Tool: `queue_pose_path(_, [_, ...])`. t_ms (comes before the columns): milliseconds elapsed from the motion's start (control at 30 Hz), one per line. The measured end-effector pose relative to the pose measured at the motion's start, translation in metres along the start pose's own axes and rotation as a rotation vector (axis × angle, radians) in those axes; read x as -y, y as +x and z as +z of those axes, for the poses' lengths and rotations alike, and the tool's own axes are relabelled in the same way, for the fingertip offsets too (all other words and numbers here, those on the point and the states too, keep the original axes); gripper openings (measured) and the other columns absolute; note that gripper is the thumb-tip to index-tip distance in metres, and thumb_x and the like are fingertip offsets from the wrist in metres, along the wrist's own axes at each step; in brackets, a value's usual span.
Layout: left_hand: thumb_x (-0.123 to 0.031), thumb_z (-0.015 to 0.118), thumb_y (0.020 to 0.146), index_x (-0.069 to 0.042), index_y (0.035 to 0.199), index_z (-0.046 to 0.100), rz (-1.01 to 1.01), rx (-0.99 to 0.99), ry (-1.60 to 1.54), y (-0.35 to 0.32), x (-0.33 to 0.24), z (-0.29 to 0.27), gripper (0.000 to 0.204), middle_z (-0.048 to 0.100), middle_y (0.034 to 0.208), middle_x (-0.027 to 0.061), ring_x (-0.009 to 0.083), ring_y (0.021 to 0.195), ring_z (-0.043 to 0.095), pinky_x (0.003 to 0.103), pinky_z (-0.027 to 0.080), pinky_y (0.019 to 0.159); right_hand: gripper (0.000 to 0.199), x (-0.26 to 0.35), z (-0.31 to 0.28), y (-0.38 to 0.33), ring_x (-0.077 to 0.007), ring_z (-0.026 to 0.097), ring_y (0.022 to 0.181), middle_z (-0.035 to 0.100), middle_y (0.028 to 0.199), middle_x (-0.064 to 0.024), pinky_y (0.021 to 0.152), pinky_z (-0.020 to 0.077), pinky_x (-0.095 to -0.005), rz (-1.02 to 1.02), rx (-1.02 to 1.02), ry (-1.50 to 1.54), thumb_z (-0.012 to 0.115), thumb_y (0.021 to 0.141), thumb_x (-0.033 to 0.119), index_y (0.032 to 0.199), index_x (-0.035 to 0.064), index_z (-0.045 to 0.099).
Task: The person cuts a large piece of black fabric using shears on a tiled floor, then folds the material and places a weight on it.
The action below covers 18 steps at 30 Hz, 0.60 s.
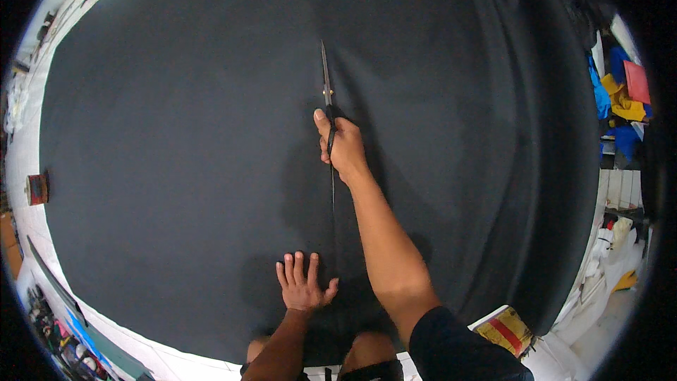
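Note:
A wide sheet of black fabric (176, 134) lies spread out over most of the view. My right hand (345, 147) is closed around the dark handles of a pair of scissors (325, 74), thumb on the left side. Their metal blades point away from me and look nearly closed, lying along the fabric near the middle. Behind the handles a thin pale slit (333, 194) runs toward me in line with the blades. Nearer to me, my left hand (303, 291) rests flat on the fabric with fingers spread, just left of that line.
Folds (511, 169) ripple down the fabric's right side. A small reddish-brown cylinder (37, 189) sits at the left edge. A yellow-and-red packet (505, 330) lies at lower right. Coloured scraps (624, 102) are heaped at far right. A long dark panel (106, 339) leans in at lower left.

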<state>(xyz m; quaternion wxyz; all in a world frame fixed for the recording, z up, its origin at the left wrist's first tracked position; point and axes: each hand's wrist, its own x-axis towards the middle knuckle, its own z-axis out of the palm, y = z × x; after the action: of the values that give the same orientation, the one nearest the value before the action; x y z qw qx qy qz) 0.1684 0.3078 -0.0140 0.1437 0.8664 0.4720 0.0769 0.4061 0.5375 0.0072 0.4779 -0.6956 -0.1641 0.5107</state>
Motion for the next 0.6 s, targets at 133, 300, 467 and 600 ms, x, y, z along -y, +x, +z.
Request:
queue_pose_path(133, [-0.053,0.066,0.077,-0.007,0.138,0.045,0.000,0.021,-0.010,0.001,-0.001,0.002,0.079,0.038,0.141,0.0251,0.0467,0.136,0.030,0.065,0.022,0.109,0.051,0.038,0.001,0.046,-0.0114,0.045,0.044,0.047,0.056,-0.0003,0.042,0.0365,-0.0272,-0.034,0.041,0.052,0.067,0.085,0.056,0.072,0.0090,0.052])
queue_pose_path(300, [-0.055,0.065,0.078,-0.009,0.138,0.045,-0.022,0.100,0.004,0.004,-0.004,-0.005,0.079,0.035,0.143,0.0237,0.0454,0.139,0.026,0.065,0.020,0.110,0.051,0.066,0.006,0.092,-0.0116,0.045,0.046,0.047,0.056,-0.0005,0.044,0.0378,-0.0278,-0.051,0.029,0.006,0.068,0.084,0.056,0.072,0.0082,0.054])
queue_pose_path(467, [-0.048,0.070,0.075,-0.007,0.121,0.055,-0.127,-0.019,-0.112,0.060,-0.001,-0.023,0.063,0.047,0.125,0.0190,0.0400,0.121,0.040,0.058,0.032,0.097,0.050,0.061,0.000,0.094,-0.0126,0.046,0.046,0.047,0.056,-0.0009,0.045,0.0378,-0.0290,-0.032,0.068,0.028,0.068,0.085,0.054,0.068,0.0100,0.051])
queue_pose_path(600, [-0.024,0.066,0.082,-0.004,0.108,0.058,-0.159,-0.377,-0.264,0.288,0.030,-0.042,0.033,0.054,0.109,0.0174,0.0374,0.104,0.050,0.048,0.038,0.089,0.051,0.061,-0.005,0.090,-0.0122,0.045,0.045,0.047,0.055,-0.0010,0.043,0.0369,-0.0287,-0.032,-0.028,-0.025,0.067,0.085,0.055,0.068,0.0101,0.050])
